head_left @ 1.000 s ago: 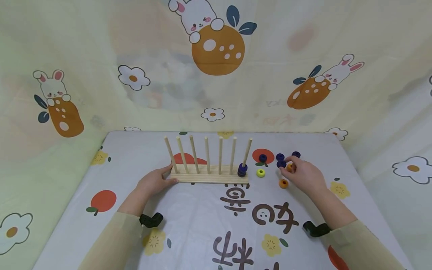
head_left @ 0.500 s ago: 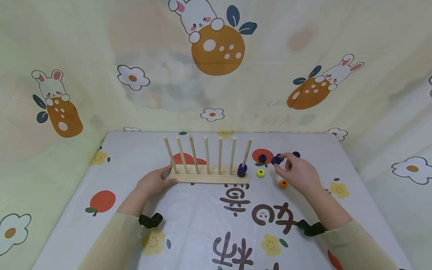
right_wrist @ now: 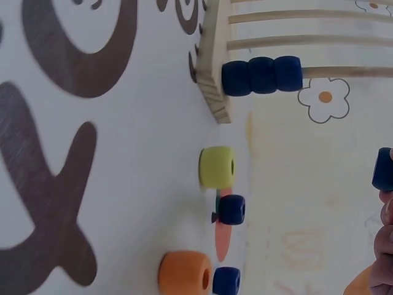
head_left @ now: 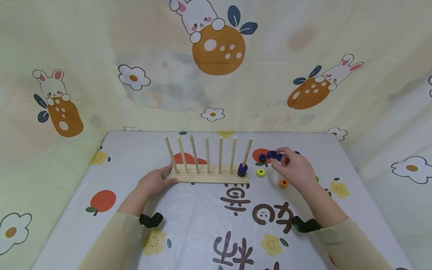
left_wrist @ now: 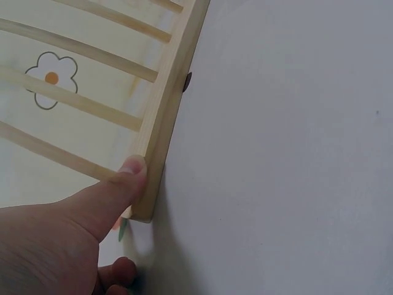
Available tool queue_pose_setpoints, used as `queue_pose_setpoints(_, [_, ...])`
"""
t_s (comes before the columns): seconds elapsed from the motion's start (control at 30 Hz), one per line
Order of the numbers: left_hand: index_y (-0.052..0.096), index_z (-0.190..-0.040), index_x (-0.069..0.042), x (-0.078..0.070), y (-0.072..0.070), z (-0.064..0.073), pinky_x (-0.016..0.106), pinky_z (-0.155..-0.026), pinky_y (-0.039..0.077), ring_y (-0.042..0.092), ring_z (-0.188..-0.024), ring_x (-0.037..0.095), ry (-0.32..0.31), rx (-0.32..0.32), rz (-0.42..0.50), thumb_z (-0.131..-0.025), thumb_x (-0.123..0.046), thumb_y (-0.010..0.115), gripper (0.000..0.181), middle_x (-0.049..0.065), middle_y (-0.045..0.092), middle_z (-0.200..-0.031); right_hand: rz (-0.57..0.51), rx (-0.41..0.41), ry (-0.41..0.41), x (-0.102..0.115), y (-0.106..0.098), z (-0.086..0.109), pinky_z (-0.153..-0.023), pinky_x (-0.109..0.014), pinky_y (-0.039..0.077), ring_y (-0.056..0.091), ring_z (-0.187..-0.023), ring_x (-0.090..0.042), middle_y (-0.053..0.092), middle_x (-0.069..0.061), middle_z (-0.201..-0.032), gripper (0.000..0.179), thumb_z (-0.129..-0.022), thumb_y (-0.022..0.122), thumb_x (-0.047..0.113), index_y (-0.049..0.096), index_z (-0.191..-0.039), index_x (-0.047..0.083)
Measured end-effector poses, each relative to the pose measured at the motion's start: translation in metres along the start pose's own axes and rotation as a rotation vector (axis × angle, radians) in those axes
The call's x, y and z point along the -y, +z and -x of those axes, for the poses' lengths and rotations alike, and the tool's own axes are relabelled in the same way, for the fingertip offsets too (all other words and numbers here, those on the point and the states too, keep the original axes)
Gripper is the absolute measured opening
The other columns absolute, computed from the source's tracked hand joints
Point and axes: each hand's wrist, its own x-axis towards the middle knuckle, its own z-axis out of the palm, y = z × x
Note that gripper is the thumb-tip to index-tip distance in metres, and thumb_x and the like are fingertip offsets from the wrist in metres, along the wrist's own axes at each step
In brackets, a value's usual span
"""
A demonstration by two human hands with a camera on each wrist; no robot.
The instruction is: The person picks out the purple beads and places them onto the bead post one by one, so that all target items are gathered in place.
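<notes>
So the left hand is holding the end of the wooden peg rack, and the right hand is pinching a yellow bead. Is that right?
Not quite: the bead that the right hand pinches is dark blue, not yellow, as the head view shows. The left hand does hold the end of the wooden peg rack.

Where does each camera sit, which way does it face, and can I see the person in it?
Head: on the person's head, facing forward and down at the pale wooden peg rack; the left hand, right hand and beige sleeves show.
Left wrist: on that wrist, facing one end of the rack; the thumb and part of the hand show.
Right wrist: on that wrist, facing the rack's other end and a round yellow-green bead; only part of the right hand shows, at the edge.
Shared: head and right wrist both show dark blue round beads on the end peg.
</notes>
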Motion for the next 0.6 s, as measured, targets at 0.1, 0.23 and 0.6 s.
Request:
queue_pose_setpoints(0.1, [0.031,-0.156,-0.029,0.000,-0.001,0.000,0.060,-0.104,0.038,0.042,-0.136,0.041,0.000,0.002,0.003,-0.089,-0.059,0.065,0.082,0.021,0.047,-0.147,-0.020,0.010,0.019,0.005,-0.001,-0.001,-0.051,-0.032,0.037,0.045,-0.058,-0.021,0.052,-0.004,-0.071,0.040,-0.094,0.066,0.032,0.059,-0.124,0.006])
queue_pose_setpoints(0.23, [0.031,-0.156,-0.029,0.000,-0.001,-0.001,0.060,-0.104,0.038,0.043,-0.135,0.041,0.002,0.003,0.002,-0.089,-0.059,0.065,0.081,0.021,0.048,-0.147,-0.040,-0.002,0.023,0.010,0.000,-0.004,-0.052,-0.032,0.038,0.046,-0.060,-0.022,0.052,-0.004,-0.072,0.038,-0.094,0.065,0.032,0.060,-0.122,0.007])
queue_pose_setpoints(0.6, [0.031,-0.156,-0.029,0.001,0.002,-0.002,0.061,-0.105,0.036,0.041,-0.136,0.043,-0.020,-0.003,-0.003,-0.089,-0.058,0.066,0.081,0.022,0.046,-0.148,-0.111,-0.092,-0.023,0.033,-0.003,-0.010,-0.054,-0.033,0.042,0.047,-0.064,-0.023,0.054,-0.003,-0.073,0.036,-0.095,0.065,0.033,0.062,-0.121,0.009])
